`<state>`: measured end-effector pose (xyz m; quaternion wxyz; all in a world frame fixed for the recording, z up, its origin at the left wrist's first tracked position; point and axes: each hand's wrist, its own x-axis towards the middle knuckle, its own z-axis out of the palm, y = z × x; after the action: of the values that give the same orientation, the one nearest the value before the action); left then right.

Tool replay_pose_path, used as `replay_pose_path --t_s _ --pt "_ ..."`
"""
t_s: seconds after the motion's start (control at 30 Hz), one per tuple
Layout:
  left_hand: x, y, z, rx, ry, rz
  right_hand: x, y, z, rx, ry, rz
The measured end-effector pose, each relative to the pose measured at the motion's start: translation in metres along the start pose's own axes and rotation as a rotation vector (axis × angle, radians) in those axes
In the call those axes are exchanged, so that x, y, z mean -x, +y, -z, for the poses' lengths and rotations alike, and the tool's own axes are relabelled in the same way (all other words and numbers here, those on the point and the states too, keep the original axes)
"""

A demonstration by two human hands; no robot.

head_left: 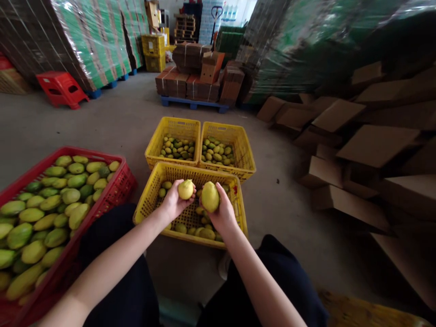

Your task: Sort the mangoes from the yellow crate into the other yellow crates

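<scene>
Occupying the left side, a red crate (117, 188) heaped with yellow-green fruit (51, 202) stands on the grey floor (279, 204), a red stool (63, 88) beyond it. Left hand (175, 200): fingers closed round a small lemon (185, 189), above the front yellow crate (242, 213). Background, centre: a blue pallet (194, 105) bearing bundled cardboard (202, 93). Right hand (221, 211): gripping a larger lemon (210, 197) (over the same crate). Far right: loose cartons (378, 145), strewn in disorder.
</scene>
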<state>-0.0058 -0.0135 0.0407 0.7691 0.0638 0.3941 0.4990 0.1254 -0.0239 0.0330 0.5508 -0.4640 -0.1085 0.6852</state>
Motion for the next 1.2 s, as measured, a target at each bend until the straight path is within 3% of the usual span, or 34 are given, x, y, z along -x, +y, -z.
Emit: replay_pose_path --t_s 0.23,0.77,1.0,1.2 --pt "-0.001 0.003 -0.003 0.024 0.001 -0.060 0.006 -0.003 0.000 0.014 -0.067 -0.163" --pt "-0.006 -0.002 -0.001 0.015 -0.019 -0.054 0.002 0.002 0.000 -0.013 -0.020 -0.057" --pt "-0.002 0.002 -0.003 0.014 0.026 -0.096 0.009 0.000 -0.002 0.046 -0.148 -0.039" --pt "-0.001 -0.001 -0.002 -0.024 0.009 -0.075 0.005 0.002 -0.003 -0.048 -0.010 -0.082"
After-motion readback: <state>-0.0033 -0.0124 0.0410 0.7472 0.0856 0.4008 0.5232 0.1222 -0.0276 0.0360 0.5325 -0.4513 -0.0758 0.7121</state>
